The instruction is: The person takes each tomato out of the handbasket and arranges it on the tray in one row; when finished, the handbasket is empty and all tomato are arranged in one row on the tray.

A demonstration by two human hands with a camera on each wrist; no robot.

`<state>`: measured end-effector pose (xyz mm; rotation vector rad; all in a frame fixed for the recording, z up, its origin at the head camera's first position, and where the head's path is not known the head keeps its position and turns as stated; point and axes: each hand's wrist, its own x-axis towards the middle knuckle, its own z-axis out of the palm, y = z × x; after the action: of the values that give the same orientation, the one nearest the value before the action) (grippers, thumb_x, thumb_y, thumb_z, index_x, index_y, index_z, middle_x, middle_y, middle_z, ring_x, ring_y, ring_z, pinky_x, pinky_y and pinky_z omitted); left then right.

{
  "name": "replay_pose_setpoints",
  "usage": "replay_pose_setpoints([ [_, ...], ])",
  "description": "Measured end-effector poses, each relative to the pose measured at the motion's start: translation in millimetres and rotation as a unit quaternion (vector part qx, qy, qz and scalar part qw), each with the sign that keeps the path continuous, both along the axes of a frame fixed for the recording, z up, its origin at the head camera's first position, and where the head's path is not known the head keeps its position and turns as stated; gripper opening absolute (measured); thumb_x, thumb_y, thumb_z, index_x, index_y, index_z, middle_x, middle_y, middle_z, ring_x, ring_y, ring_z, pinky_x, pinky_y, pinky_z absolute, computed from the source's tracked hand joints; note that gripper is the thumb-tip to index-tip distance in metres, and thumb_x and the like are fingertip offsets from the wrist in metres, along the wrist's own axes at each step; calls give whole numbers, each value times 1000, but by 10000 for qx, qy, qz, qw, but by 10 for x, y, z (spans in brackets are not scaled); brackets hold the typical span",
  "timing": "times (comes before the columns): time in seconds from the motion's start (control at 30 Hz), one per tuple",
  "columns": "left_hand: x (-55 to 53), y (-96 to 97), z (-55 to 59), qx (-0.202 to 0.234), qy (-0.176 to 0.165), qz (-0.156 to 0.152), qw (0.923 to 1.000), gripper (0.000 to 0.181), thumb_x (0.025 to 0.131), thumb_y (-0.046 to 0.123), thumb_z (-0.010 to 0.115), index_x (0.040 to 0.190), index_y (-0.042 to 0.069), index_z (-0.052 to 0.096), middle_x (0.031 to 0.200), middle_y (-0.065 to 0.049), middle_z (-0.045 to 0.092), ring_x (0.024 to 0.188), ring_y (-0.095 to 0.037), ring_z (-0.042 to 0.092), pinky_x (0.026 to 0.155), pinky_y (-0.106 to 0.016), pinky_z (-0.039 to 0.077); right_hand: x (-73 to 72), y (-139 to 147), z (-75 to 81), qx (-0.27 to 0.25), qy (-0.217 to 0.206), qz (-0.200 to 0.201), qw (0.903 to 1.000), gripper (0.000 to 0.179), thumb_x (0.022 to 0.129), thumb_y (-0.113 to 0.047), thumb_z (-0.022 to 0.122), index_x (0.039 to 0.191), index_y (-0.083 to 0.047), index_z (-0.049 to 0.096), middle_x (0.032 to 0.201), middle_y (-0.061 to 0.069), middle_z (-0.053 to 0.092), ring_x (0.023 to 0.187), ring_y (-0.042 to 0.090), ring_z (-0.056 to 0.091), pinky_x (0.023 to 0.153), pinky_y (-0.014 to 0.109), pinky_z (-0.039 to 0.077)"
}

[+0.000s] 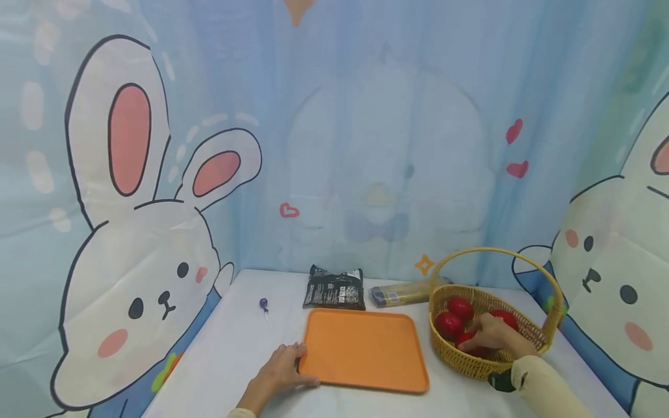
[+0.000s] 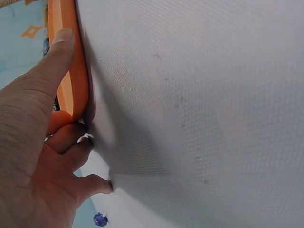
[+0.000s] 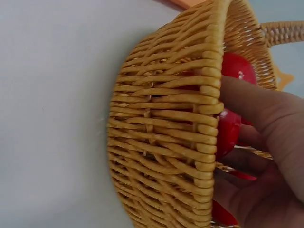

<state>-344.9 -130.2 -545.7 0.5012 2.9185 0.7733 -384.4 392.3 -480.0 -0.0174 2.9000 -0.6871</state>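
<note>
My left hand [image 1: 284, 368] grips the near left corner of an orange tray [image 1: 366, 348], which lies flat on the table. In the left wrist view the thumb [image 2: 61, 47] lies along the tray's outer wall, with the other fingers around the corner. My right hand [image 1: 493, 334] reaches into a yellow wicker basket [image 1: 460, 363] with a tall arched handle. Its thumb and fingers curl round a glossy red fruit [image 3: 228, 133], apple-like in shape, partly hidden by the rim. Several similar red fruits [image 1: 449, 325] lie in the basket around the hand.
Behind the tray lies a black packet [image 1: 334, 288] with white print. To its right is a long yellowish package [image 1: 402, 294], partly behind the basket. A purple lollipop [image 1: 263, 304] lies on the white table's left side. A blue rabbit-print curtain [image 1: 376, 145] hangs behind.
</note>
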Motion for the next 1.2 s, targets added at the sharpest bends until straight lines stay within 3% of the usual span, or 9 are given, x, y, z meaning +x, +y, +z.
replay_pose_setpoints([
  [0.07, -4, 7, 6, 9, -37, 26, 10000, 52, 80, 47, 96, 108, 14, 67, 129, -17, 71, 93, -25, 48, 93, -55, 54, 5, -5, 23, -101, 111, 73, 9999, 67, 79, -41, 97, 112, 13, 72, 99, 14, 73, 90, 28, 69, 81, 49, 65],
  [0.27, -16, 22, 14, -44, -64, 98, 9999, 49, 80, 47, 95, 100, 17, 62, 105, -4, 63, 91, -24, 46, 81, -48, 49, 31, -52, 163, -496, 156, 96, 9986, 63, 85, -28, 94, 120, 17, 65, 107, 23, 71, 92, 31, 72, 76, 50, 67],
  [0.47, -9, 27, -1, -53, 11, 46, 10000, 51, 81, 48, 95, 95, 17, 57, 99, -3, 57, 89, -24, 45, 76, -45, 44, 45, -24, 302, -457, 430, 178, 9979, 65, 89, -32, 89, 125, 16, 65, 120, 35, 68, 105, 41, 69, 87, 56, 64],
  [0.7, 13, 21, 9, -16, 35, 15, 10000, 50, 81, 46, 95, 101, 16, 61, 121, -13, 69, 92, -25, 46, 80, -48, 47, 109, -23, 492, -669, 539, 197, 9961, 61, 92, -32, 86, 126, 11, 62, 116, 25, 69, 103, 35, 67, 86, 54, 63],
  [0.83, 1, 3, 9, -25, 46, 57, 10000, 51, 80, 47, 96, 101, 16, 61, 122, -15, 70, 92, -25, 46, 82, -49, 50, 150, -75, 596, -964, 636, 378, 9926, 57, 90, -27, 87, 125, 7, 57, 115, 19, 70, 103, 31, 65, 86, 50, 64],
  [1.0, 0, 13, -8, 51, 37, -19, 10000, 55, 80, 48, 95, 109, 12, 67, 135, -23, 69, 94, -26, 48, 91, -55, 54, 230, -162, 691, -1391, 654, 799, 9849, 66, 83, -16, 94, 130, 7, 54, 126, 26, 67, 110, 37, 65, 87, 48, 66],
  [1.1, -3, 24, -8, 80, -38, -20, 10000, 57, 80, 49, 95, 113, 11, 68, 127, -21, 71, 94, -25, 48, 90, -54, 53, 279, -260, 755, -1552, 499, 981, 9817, 70, 81, -13, 95, 136, 7, 57, 129, 26, 65, 109, 35, 67, 86, 48, 66],
  [1.2, -6, 23, 7, 46, -26, 42, 10000, 52, 81, 48, 95, 104, 13, 64, 106, -10, 66, 91, -24, 46, 80, -47, 49, 305, -395, 798, -1611, 385, 1171, 9792, 65, 82, -15, 95, 135, 6, 64, 124, 21, 68, 103, 29, 67, 82, 45, 66],
])
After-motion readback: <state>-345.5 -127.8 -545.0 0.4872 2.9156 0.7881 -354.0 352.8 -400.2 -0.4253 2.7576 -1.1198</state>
